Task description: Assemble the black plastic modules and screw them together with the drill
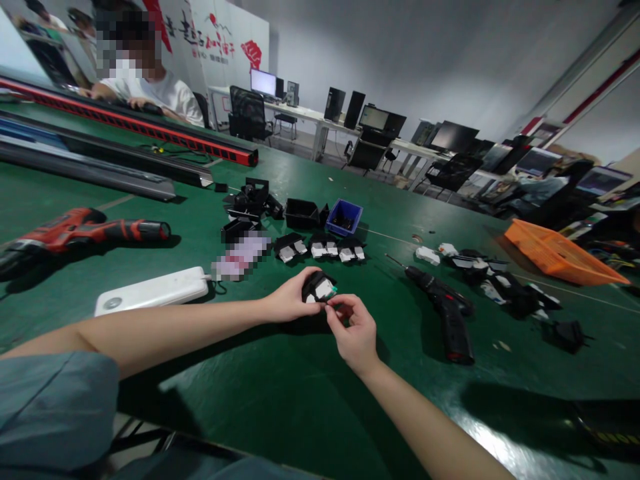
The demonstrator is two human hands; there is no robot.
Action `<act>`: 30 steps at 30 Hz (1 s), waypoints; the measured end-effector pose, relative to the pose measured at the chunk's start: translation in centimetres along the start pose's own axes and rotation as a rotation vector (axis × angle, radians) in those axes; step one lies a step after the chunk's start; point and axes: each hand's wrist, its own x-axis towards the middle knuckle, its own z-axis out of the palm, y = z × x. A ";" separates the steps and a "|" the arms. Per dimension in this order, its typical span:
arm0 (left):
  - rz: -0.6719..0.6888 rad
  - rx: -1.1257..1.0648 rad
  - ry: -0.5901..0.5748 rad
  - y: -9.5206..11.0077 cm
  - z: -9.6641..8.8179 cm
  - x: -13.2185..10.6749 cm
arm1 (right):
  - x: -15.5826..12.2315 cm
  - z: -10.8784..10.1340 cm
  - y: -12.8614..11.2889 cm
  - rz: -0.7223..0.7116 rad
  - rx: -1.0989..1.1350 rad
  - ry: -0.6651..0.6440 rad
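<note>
My left hand (290,300) is closed round a small black plastic part with a white insert (320,288), held just above the green table (280,400). My right hand (354,330) pinches at the right edge of that same part, where a tiny green piece shows between thumb and forefinger. Behind my hands lies a row of similar black-and-white parts (324,249). A black and red electric screwdriver (443,310) lies on the table to the right of my right hand.
A white power bank (153,291) lies left of my hands, a red drill (80,230) further left. Black trays (301,213) and a blue bin (344,217) stand behind. More parts (500,280) and an orange basket (560,253) are right. Another person (145,87) sits far left.
</note>
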 end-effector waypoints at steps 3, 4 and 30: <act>-0.006 0.007 0.026 0.2 0.0 0.0 | 0.0 0.1 0.1 0.001 0.024 0.008; -0.008 0.009 0.036 0.3 0.0 0.0 | 0.0 0.1 0.1 -0.002 0.031 0.009; -0.004 0.040 0.079 -0.4 0.0 0.3 | -0.3 -0.6 -0.8 -0.178 0.012 -0.198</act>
